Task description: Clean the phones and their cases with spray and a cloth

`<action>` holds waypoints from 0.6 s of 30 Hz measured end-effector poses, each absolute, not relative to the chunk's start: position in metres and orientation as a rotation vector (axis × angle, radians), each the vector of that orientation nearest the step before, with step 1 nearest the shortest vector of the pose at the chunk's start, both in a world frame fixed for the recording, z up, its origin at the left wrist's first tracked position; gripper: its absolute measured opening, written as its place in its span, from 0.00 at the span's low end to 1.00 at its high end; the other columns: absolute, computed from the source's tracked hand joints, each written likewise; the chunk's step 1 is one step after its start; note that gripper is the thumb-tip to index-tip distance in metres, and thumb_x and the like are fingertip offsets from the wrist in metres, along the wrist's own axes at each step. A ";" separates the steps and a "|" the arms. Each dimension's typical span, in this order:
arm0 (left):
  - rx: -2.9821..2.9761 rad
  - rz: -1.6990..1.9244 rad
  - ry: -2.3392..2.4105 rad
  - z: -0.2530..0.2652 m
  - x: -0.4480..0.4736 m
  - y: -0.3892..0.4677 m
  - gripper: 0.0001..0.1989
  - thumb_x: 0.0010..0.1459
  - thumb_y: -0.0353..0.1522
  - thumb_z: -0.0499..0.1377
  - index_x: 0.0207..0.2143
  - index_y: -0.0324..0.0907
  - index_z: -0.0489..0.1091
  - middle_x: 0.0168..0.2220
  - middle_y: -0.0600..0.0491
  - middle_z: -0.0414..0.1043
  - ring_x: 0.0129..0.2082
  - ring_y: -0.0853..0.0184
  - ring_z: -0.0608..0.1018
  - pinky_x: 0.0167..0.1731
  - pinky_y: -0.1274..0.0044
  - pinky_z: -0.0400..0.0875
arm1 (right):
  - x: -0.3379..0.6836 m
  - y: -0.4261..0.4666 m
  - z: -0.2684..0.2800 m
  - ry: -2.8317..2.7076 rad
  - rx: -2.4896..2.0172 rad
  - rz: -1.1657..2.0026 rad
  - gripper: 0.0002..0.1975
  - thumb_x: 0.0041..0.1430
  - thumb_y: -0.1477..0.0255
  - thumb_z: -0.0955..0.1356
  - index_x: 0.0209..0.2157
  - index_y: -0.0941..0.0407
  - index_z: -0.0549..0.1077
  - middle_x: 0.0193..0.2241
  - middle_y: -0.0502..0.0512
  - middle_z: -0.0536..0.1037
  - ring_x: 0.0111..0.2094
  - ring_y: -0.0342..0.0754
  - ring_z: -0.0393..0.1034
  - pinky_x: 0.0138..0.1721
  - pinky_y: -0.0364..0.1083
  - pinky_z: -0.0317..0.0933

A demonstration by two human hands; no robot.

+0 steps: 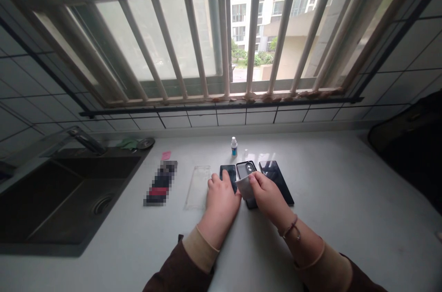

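My left hand lies over a dark smartphone flat on the counter, its fingers bent around the phone's lower part and covering much of it. Between the thumb and fingers of my right hand is a thin grey cloth, hanging down beside the phone. Under the cloth and partly hidden lies a black phone case with a camera cutout. Right of it is a larger dark phone, screen up. A clear phone case rests left of my left hand.
Behind the phones stand a small white bottle and a small white cap. At left are a pixelated dark object, a pink slip and a dark sink with a faucet. A black bag-like object sits far right.
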State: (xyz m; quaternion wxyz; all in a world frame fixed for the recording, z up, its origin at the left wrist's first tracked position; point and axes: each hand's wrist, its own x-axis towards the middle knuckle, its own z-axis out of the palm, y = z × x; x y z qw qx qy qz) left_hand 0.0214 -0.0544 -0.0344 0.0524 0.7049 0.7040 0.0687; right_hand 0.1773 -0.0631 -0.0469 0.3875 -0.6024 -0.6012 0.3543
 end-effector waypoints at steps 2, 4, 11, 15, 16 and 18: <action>2.143 0.199 2.148 -0.034 0.022 -0.053 0.35 0.61 0.39 0.66 0.65 0.33 0.62 0.51 0.35 0.69 0.52 0.46 0.73 0.51 0.65 0.67 | 0.176 -0.065 -0.047 -1.512 -1.510 0.932 0.20 0.74 0.55 0.59 0.32 0.52 0.69 0.28 0.51 0.76 0.31 0.51 0.70 0.32 0.46 0.56; 2.154 0.187 2.138 -0.033 0.022 -0.053 0.36 0.61 0.36 0.64 0.67 0.32 0.60 0.52 0.33 0.69 0.52 0.45 0.74 0.51 0.65 0.67 | 0.174 -0.067 -0.047 -1.489 -1.473 0.977 0.21 0.74 0.55 0.59 0.32 0.52 0.69 0.27 0.50 0.76 0.31 0.51 0.70 0.32 0.45 0.57; 2.064 0.223 2.130 -0.033 0.021 -0.050 0.34 0.61 0.33 0.63 0.66 0.30 0.59 0.51 0.30 0.70 0.50 0.42 0.77 0.50 0.63 0.68 | 0.171 -0.071 -0.046 -1.369 -1.376 1.073 0.23 0.72 0.50 0.61 0.30 0.52 0.69 0.27 0.49 0.72 0.30 0.49 0.66 0.31 0.44 0.59; 1.945 0.351 2.123 -0.027 0.016 -0.047 0.35 0.61 0.43 0.65 0.63 0.34 0.59 0.50 0.32 0.72 0.51 0.44 0.79 0.50 0.65 0.69 | 0.172 -0.071 -0.045 -1.226 -1.279 1.129 0.24 0.72 0.49 0.62 0.35 0.53 0.73 0.30 0.51 0.77 0.32 0.50 0.70 0.35 0.45 0.64; 1.901 0.384 2.111 -0.025 0.013 -0.046 0.36 0.61 0.45 0.65 0.62 0.34 0.59 0.50 0.33 0.72 0.51 0.44 0.79 0.50 0.65 0.69 | 0.172 -0.071 -0.045 -1.192 -1.251 1.137 0.24 0.72 0.48 0.62 0.37 0.54 0.74 0.32 0.52 0.78 0.33 0.50 0.71 0.36 0.46 0.65; 1.795 0.442 2.066 -0.022 0.006 -0.043 0.38 0.60 0.49 0.65 0.62 0.35 0.60 0.51 0.32 0.73 0.53 0.44 0.79 0.50 0.65 0.69 | 0.170 -0.070 -0.045 -1.121 -1.195 1.195 0.24 0.70 0.48 0.65 0.41 0.54 0.77 0.36 0.54 0.80 0.37 0.51 0.74 0.40 0.47 0.68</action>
